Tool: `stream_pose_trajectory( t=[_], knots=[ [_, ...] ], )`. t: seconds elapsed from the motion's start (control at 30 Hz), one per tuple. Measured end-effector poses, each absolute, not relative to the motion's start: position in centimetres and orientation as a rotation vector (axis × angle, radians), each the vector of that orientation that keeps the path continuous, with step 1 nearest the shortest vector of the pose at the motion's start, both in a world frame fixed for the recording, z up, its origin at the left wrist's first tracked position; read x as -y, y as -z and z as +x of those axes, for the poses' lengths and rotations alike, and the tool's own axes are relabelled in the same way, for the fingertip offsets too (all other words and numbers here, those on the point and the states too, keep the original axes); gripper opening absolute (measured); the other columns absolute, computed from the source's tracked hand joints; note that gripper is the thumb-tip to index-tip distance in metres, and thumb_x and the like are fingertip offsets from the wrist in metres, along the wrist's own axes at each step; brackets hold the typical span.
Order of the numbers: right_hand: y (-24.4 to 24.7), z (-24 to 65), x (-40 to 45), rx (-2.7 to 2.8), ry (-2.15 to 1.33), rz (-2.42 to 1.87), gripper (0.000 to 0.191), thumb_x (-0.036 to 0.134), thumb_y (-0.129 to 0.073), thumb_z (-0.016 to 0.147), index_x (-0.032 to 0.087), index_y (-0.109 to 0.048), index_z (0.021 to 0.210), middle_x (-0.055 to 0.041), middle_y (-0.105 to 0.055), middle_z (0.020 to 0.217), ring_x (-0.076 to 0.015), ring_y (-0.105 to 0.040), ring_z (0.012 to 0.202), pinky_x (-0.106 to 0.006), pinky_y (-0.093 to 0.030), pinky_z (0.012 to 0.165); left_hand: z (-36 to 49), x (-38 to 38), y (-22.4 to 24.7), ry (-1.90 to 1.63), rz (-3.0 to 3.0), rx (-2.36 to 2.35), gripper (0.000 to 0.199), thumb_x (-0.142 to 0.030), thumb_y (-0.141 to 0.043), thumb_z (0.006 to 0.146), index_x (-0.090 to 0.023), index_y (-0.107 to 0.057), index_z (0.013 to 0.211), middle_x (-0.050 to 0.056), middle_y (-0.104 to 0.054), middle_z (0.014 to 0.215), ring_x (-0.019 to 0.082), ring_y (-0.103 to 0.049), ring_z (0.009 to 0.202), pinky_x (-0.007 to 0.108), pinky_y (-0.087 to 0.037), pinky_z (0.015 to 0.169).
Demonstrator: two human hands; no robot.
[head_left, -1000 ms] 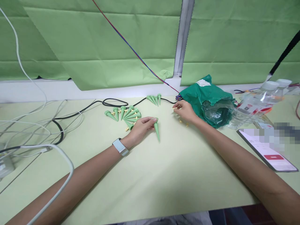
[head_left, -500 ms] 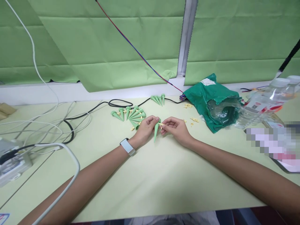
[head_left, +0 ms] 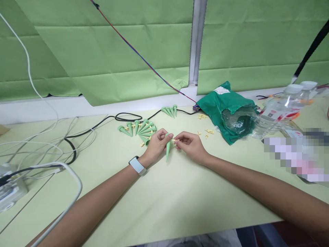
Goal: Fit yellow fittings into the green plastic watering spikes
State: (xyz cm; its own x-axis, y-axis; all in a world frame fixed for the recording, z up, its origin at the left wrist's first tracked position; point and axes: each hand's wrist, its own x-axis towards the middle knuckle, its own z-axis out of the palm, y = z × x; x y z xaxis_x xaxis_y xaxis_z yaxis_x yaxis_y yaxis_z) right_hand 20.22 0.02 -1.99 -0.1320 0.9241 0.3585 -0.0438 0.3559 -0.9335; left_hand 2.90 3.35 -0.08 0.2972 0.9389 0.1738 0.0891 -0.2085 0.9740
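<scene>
My left hand (head_left: 155, 146) is closed around the upper part of a green plant watering spike (head_left: 168, 153), whose tapered tip points down toward the table. From the right, my right hand (head_left: 193, 147) pinches a small yellow valve (head_left: 175, 140) against the side of the spike. Whether the valve is seated in the spike I cannot tell. Several more green spikes (head_left: 144, 127) lie fanned out just behind my left hand, with yellow valves among them. Another group of spikes (head_left: 170, 110) rests farther back. Loose yellow valves (head_left: 209, 131) are scattered beyond my right hand.
A torn green plastic bag (head_left: 218, 109) lies at the back right beside clear bottles (head_left: 279, 106). White and black cables (head_left: 74, 137) tangle over the left of the table (head_left: 180, 206), near a white power strip (head_left: 15, 188). A blurred flat object (head_left: 290, 157) sits at the right.
The view has shifted slightly, so the scene sits a little farther left. Both hands stay together at the spike, with the yellow valve still pinched against its side.
</scene>
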Motion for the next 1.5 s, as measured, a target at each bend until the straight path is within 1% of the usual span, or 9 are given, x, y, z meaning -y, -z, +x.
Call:
stream_pose_trajectory(
  t=[0.13,0.27,0.37,0.57,0.77,0.83,1.0,1.23,1.5],
  knots=[
    [1.98,20.23,0.24,1.515,-0.969,-0.835,0.018,0.036,-0.072,0.085,0.018,-0.071,0.084,-0.0040,-0.069,0.080,-0.0172,-0.066,0.072,-0.033,-0.055,0.071,2.89,-3.01,-0.10,-1.051,1.584,-0.988,0.042,-0.055,-0.075,0.079,-0.023,-0.050,0.070,-0.007,-0.040,0.050,0.010,-0.038,0.041,0.027,-0.025,0.044],
    [2.01,20.04,-0.05,1.314,-1.309,-0.809,0.028,0.041,-0.080,0.077,0.017,-0.068,0.081,-0.0032,-0.070,0.069,-0.0180,-0.068,0.064,-0.035,-0.058,0.064,2.69,-2.92,0.24,-1.070,1.591,-0.976,0.042,-0.053,-0.077,0.077,-0.023,-0.049,0.073,-0.007,-0.046,0.054,0.011,-0.043,0.044,0.026,-0.030,0.044],
    [1.94,20.04,-0.19,1.195,-1.495,-0.776,0.033,0.041,-0.085,0.070,0.016,-0.065,0.081,-0.0036,-0.072,0.071,-0.0181,-0.069,0.063,-0.035,-0.060,0.062,2.58,-2.89,0.45,-1.083,1.617,-0.974,0.041,-0.052,-0.078,0.077,-0.024,-0.049,0.076,-0.006,-0.050,0.058,0.011,-0.046,0.046,0.026,-0.032,0.043],
    [1.56,20.36,0.39,1.508,-1.106,-0.829,0.021,0.035,-0.076,0.081,0.017,-0.066,0.076,-0.0024,-0.070,0.071,-0.0158,-0.069,0.067,-0.032,-0.058,0.068,2.69,-2.84,0.17,-1.037,1.634,-0.947,0.044,-0.053,-0.076,0.079,-0.022,-0.046,0.071,-0.007,-0.045,0.053,0.009,-0.043,0.041,0.024,-0.029,0.042],
    [1.44,20.07,0.08,1.192,-1.520,-0.810,0.034,0.039,-0.086,0.069,0.016,-0.063,0.076,-0.0042,-0.073,0.068,-0.0192,-0.072,0.063,-0.035,-0.061,0.064,2.56,-2.76,0.20,-1.063,1.644,-0.945,0.043,-0.047,-0.077,0.080,-0.021,-0.043,0.072,-0.009,-0.043,0.055,0.008,-0.044,0.042,0.021,-0.032,0.040],
    [1.39,20.20,0.12,1.232,-1.486,-0.824,0.031,0.038,-0.085,0.071,0.017,-0.063,0.075,-0.0039,-0.073,0.067,-0.0190,-0.071,0.062,-0.035,-0.061,0.064,2.51,-2.77,0.29,-1.052,1.654,-0.940,0.043,-0.045,-0.078,0.080,-0.021,-0.043,0.072,-0.009,-0.043,0.056,0.008,-0.045,0.042,0.020,-0.032,0.039],
    [1.31,20.57,0.58,1.556,-1.053,-0.870,0.019,0.031,-0.076,0.080,0.018,-0.065,0.072,-0.0028,-0.072,0.071,-0.0174,-0.071,0.068,-0.031,-0.059,0.068,2.60,-2.91,0.32,-1.013,1.655,-0.917,0.042,-0.045,-0.076,0.082,-0.020,-0.044,0.071,-0.009,-0.042,0.055,0.006,-0.043,0.039,0.021,-0.029,0.039],
    [1.46,20.01,-0.04,1.175,-1.544,-0.814,0.036,0.038,-0.089,0.065,0.015,-0.063,0.073,-0.0062,-0.075,0.068,-0.0200,-0.073,0.063,-0.035,-0.063,0.065,2.67,-2.87,0.21,-1.030,1.650,-0.930,0.044,-0.045,-0.077,0.080,-0.021,-0.043,0.070,-0.009,-0.043,0.053,0.008,-0.046,0.040,0.021,-0.031,0.039],
    [1.52,20.17,-0.11,1.357,-1.309,-0.846,0.028,0.034,-0.084,0.072,0.015,-0.063,0.072,-0.0039,-0.072,0.065,-0.0186,-0.072,0.061,-0.031,-0.061,0.061,2.77,-3.03,0.29,-1.021,1.642,-0.928,0.043,-0.045,-0.077,0.081,-0.020,-0.044,0.069,-0.009,-0.044,0.053,0.008,-0.046,0.040,0.021,-0.030,0.040]
  ],
)
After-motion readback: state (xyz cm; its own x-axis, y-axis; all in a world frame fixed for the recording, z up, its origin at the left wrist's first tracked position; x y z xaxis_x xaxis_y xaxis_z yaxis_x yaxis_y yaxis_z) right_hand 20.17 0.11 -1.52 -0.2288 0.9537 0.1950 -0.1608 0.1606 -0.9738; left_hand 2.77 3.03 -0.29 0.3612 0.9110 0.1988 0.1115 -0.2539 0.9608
